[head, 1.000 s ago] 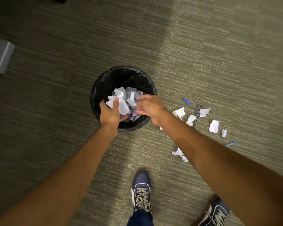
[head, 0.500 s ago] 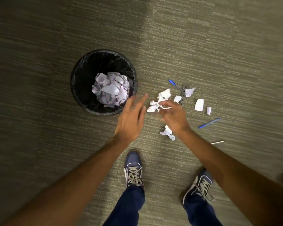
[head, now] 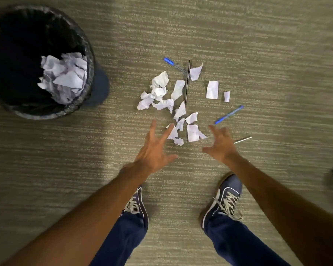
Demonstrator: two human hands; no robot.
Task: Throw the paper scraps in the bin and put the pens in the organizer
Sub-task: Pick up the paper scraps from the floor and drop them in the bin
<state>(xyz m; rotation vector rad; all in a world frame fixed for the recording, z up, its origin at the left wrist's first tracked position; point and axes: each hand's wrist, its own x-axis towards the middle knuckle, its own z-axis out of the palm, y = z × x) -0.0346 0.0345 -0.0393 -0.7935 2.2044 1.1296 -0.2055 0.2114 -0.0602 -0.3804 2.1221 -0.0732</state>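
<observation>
Fingers (head: 152, 129) spread, empty, both hands flank torn white paper scraps (head: 178, 112) mid-frame; black bin (head: 88, 54) upper left half-full, pens uncollected.

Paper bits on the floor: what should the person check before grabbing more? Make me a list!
1. Both hands empty: ok. Left hand and right hand are open, fingers spread.
2. Scraps within reach: ok. The nearest scraps lie just beyond the fingertips.
3. Bin has room: ok. Paper sits below its rim.
4. No pens mixed in the grab: not ok. A black pen lies among the scraps; a blue pen is close to the right hand.
5. Organizer nearby: cannot tell, none in view.
</observation>
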